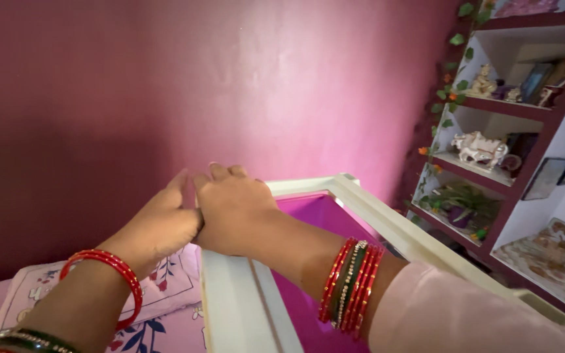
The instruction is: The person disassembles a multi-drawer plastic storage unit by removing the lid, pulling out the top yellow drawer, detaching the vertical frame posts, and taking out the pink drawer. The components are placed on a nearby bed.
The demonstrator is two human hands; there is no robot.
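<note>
At the top corner of the white frame (335, 189), both hands meet against the deep pink wall (165, 85). The right hand (233, 209) lies over the frame's upper left corner, fingers curled down onto the wood, so its grip looks closed on the frame. The left hand (158, 225) presses flat beside it, touching the right hand's knuckles; whether its fingers clasp anything I cannot tell, since the right hand hides them.

Inside the frame a bright magenta panel (308, 261) shows (possibly a reflection of the wall, hard to say). The frame stands upright and tilted in view, held at its top and not yet let go; judging by this, the handling is midway, with the frame lifted into position and nothing showing it fixed.

Below the frame, to its left, lies a pink floral pillow (165, 287) on the bed. Right of the frame, a maroon-edged shelf unit (524, 111) carries small figurines, a white animal statue (480, 149) and a potted plant (462, 202). No packages, labels or signs are visible anywhere around the frame.
</note>
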